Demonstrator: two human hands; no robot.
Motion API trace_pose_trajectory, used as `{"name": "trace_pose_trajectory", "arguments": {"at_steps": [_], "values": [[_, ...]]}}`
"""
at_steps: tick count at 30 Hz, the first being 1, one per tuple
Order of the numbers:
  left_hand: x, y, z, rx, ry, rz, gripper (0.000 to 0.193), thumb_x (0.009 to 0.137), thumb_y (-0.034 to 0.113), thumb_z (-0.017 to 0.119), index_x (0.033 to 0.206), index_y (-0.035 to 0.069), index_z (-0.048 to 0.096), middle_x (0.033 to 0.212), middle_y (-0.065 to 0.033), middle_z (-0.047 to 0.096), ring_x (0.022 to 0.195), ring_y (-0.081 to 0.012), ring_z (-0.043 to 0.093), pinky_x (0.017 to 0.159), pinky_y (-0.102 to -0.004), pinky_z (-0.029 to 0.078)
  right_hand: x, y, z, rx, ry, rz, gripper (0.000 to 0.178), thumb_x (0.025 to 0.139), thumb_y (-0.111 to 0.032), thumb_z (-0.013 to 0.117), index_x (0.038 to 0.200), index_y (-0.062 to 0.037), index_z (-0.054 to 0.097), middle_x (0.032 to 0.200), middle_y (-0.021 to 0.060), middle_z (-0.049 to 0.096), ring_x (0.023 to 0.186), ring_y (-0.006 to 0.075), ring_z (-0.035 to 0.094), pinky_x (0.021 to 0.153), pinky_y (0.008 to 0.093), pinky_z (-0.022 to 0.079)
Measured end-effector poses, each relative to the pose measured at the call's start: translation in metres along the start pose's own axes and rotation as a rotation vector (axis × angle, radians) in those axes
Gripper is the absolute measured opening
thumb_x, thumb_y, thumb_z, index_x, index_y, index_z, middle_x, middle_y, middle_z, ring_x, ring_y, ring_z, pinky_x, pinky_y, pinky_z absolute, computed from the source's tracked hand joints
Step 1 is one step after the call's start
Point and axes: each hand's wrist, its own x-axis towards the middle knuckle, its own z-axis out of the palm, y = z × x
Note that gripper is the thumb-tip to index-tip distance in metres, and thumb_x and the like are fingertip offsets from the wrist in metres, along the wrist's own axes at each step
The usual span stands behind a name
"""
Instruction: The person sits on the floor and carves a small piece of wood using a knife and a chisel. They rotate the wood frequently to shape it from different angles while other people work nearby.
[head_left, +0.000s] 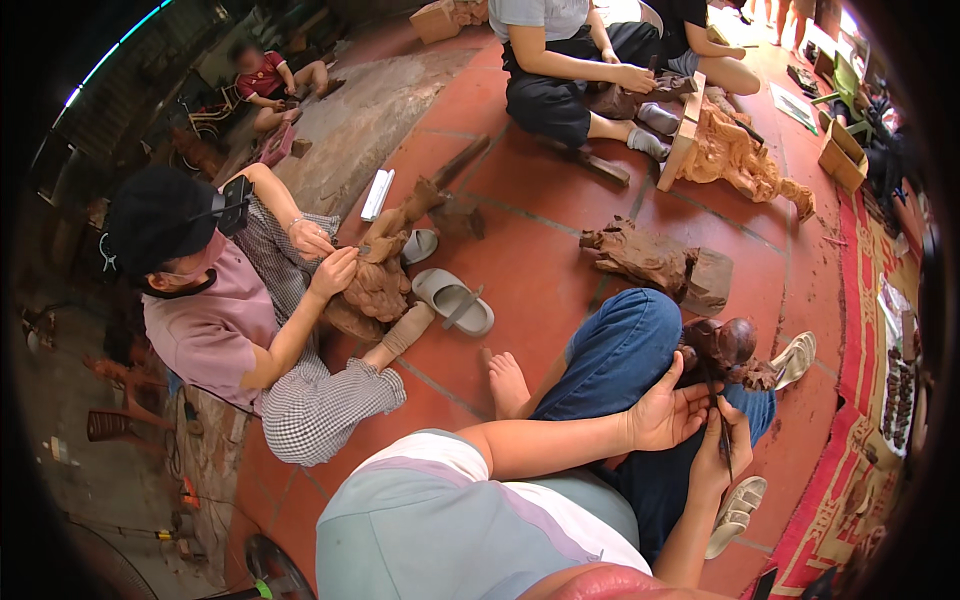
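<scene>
Gripping a slim dark tool (pixel 727 462), the fingers of your right hand (pixel 712 452) are curled nearly closed around its shaft, which stands steeply, its upper end near the carving. Your left hand (pixel 662 412) is turned partly palm up just beside it, thumb raised well apart from the other fingers, which reach toward the tool; you show it only half open, and I cannot tell whether those fingertips press on the tool or the carving. The dark brown carving (pixel 732 342), with a smooth rounded part, sits just beyond your fingers at your lap, beside the raised left knee of your blue jeans (pixel 622 345). To its right lies a pale sandal (pixel 796 358) on the red tiled floor (pixel 540 260), and another sandal (pixel 736 516) lies nearer you. Past your knee rests a rough brown carved piece (pixel 640 254). On your left, a co-worker in a black cap (pixel 162 222) bends over a lighter brown carving (pixel 378 290), near a grey sandal (pixel 455 301). Farther ahead, an orange-brown carving (pixel 728 150) lies on its side before a seated person in a white shirt (pixel 540 12). A red patterned mat (pixel 846 425) runs along your right.
</scene>
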Motion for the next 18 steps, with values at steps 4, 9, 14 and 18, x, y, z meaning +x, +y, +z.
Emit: {"name": "trace_pose_trajectory", "arguments": {"at_steps": [4, 9, 14, 18], "values": [[0.012, 0.005, -0.027, -0.003, -0.093, -0.026, 0.075, 0.078, 0.073, 0.044, 0.103, 0.006, 0.064, 0.084, -0.0043, 0.066, 0.07, -0.015, 0.065, 0.062, -0.0213, 0.055, -0.001, -0.007, 0.0, 0.014, -0.018, -0.02, 0.011, 0.088, 0.001, 0.059, 0.097, 0.0043, 0.063, 0.09, 0.0087, 0.066, 0.083, 0.0118, 0.061, 0.076, 0.0234, 0.048], [0.009, 0.007, -0.036, -0.001, -0.3, -0.1, 0.072, 0.08, 0.071, 0.044, 0.101, 0.006, 0.064, 0.083, -0.0047, 0.066, 0.071, -0.0155, 0.065, 0.061, -0.0222, 0.055, -0.007, -0.019, -0.006, 0.11, -0.092, 0.04, 0.011, 0.085, 0.004, 0.06, 0.096, 0.0041, 0.063, 0.091, 0.0117, 0.067, 0.083, 0.0146, 0.063, 0.075, 0.0254, 0.05], [-0.001, -0.002, 0.011, -0.031, 0.12, 0.032, 0.071, 0.079, 0.072, 0.044, 0.094, 0.006, 0.066, 0.075, -0.0042, 0.065, 0.065, -0.0149, 0.064, 0.055, -0.0237, 0.055, 0.001, -0.006, 0.0, 0.003, 0.005, 0.0, 0.011, 0.088, 0.001, 0.059, 0.098, 0.0042, 0.063, 0.087, 0.0082, 0.065, 0.08, 0.0112, 0.061, 0.075, 0.023, 0.048], [0.009, 0.007, -0.026, -0.065, -0.31, -0.101, 0.072, 0.08, 0.071, 0.043, 0.1, 0.005, 0.065, 0.083, -0.0059, 0.066, 0.073, -0.0162, 0.065, 0.063, -0.0248, 0.056, -0.004, -0.016, 0.0, -0.042, -0.079, -0.128, 0.011, 0.085, 0.005, 0.061, 0.096, 0.0049, 0.063, 0.09, 0.0129, 0.067, 0.081, 0.0162, 0.065, 0.076, 0.0265, 0.05]]}}
